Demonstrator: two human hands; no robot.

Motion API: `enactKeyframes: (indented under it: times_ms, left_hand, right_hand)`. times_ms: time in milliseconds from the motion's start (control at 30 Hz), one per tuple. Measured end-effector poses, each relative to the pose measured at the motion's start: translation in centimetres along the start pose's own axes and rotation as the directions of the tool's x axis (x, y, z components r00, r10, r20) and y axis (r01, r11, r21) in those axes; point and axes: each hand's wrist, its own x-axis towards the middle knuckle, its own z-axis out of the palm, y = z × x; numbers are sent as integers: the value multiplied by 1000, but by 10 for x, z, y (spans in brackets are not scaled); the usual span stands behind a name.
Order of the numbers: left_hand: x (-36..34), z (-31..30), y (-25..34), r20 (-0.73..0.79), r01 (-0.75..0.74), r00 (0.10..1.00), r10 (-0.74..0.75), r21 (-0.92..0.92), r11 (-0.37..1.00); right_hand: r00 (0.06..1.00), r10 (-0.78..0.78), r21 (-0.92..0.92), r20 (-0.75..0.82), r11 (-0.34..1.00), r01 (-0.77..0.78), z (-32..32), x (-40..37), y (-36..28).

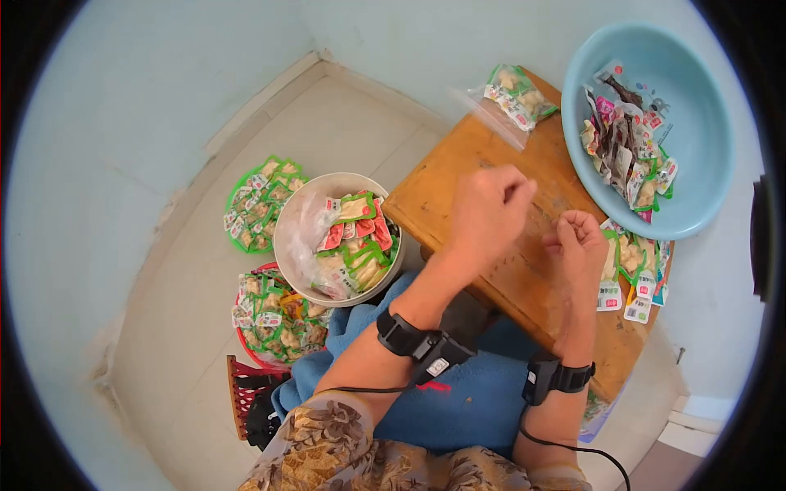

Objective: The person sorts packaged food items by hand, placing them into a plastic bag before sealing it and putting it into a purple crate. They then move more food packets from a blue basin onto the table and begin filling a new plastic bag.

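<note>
Wooden table (pixel 442 188), seen from above. Left hand (pixel 487 217) and right hand (pixel 577 245) are held curled over it, fingertips drawn together; whether anything is pinched cannot be told. Snack packets (pixel 632 270) are piled touching the right hand, within easy reach; a blue basin (pixel 704 123) is set far right.

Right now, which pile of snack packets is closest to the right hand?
The small pile on the wooden table beside the right hand. The rest sit farther off: in the blue basin, white bucket, clear bag, or on the floor.
</note>
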Motion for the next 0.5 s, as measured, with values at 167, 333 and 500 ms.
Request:
enactKeyframes:
  times_ms: [167, 333, 500]
  left_hand:
    - [19, -61, -17, -149, 241, 958, -245, -43, 970]
    - [10, -162, -82, -279, 417, 889, -364, 162, 894]
    - [-43, -249, -200, -262, 682, 725, -636, 149, 716]
  right_hand:
    - [1000, -20, 17, -14, 1000, 20, 0, -2, -9]
    - [1000, -7, 1, -29, 1000, 7, -7, 5, -8]
    - [1000, 0, -11, -18, 1000, 0, -8, 6, -8]
